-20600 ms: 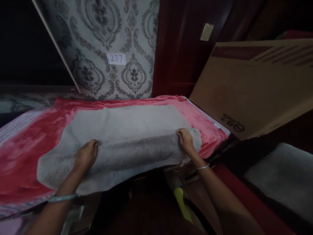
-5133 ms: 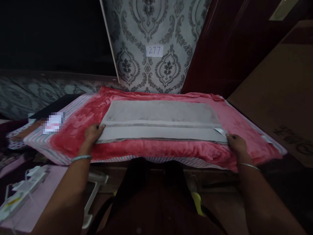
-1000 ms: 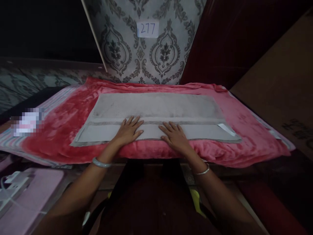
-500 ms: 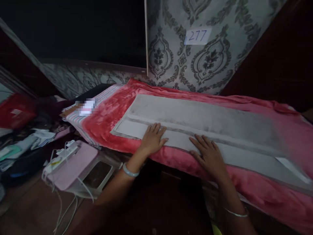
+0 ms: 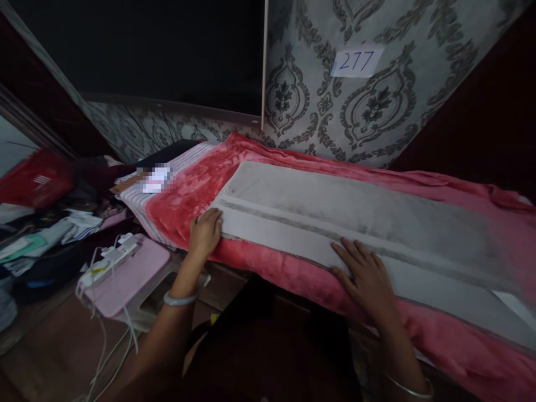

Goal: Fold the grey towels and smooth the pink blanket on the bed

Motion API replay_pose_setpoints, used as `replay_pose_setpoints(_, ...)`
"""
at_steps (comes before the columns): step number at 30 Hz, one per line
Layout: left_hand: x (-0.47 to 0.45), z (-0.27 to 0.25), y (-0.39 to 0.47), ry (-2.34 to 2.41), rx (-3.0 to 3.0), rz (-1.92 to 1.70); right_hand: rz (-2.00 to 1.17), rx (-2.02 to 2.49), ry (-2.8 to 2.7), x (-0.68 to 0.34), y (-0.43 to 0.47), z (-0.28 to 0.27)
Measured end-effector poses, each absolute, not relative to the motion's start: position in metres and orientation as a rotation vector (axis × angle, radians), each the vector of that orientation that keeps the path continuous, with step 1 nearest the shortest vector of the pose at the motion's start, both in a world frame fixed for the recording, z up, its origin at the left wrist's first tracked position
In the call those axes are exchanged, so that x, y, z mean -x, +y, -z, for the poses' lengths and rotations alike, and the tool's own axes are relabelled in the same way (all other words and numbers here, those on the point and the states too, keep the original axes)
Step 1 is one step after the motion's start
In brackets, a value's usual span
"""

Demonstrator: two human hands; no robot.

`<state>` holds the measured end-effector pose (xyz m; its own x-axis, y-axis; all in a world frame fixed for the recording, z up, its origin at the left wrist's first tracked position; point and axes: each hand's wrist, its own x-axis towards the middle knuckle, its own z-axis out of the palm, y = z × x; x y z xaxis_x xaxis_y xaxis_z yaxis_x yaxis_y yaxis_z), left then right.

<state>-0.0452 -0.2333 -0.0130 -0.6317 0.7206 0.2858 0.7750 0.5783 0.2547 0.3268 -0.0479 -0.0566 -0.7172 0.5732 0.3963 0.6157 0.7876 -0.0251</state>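
A long grey plush mat [image 5: 310, 190] lies flat on a red plush blanket [image 5: 184, 201]. Along its front runs a smooth paler strip [image 5: 272, 231], which looks like the edge folded over. My left hand [image 5: 205, 231] is at the mat's front left corner, fingers bent together over it; what its thumb does is hidden. Farther right, my right hand [image 5: 364, 273] rests palm down on the pale strip with its fingers spread. A white strip [image 5: 515, 307] sticks out at the mat's right end.
Left of the blanket, a pink-topped stool [image 5: 134, 273] carries a white power strip [image 5: 111, 259] with dangling cables. Clothes [image 5: 54, 240] and a red basket [image 5: 37, 178] are piled at far left. A large dark screen [image 5: 167, 50] hangs on the patterned wall [image 5: 318, 111].
My left hand has slid left along the pale strip to the mat's corner, and its fingers have bent. My right hand stays on the strip. The view has shifted slightly.
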Motion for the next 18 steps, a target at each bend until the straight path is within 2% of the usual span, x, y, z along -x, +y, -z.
replay_pose_setpoints(5,0.068,0.006,-0.231,-2.705,1.032,0.502,0.130,0.912,-2.605,-0.327,-0.048,0.057)
replay_pose_setpoints(12,0.110,-0.018,-0.204,-3.017,0.970,0.322,0.134,0.917,-2.612,-0.328,-0.049,0.056)
replay_pose_setpoints(18,0.138,-0.020,-0.206,-3.016,1.137,0.559,0.136,0.911,-2.606,-0.328,-0.048,0.056)
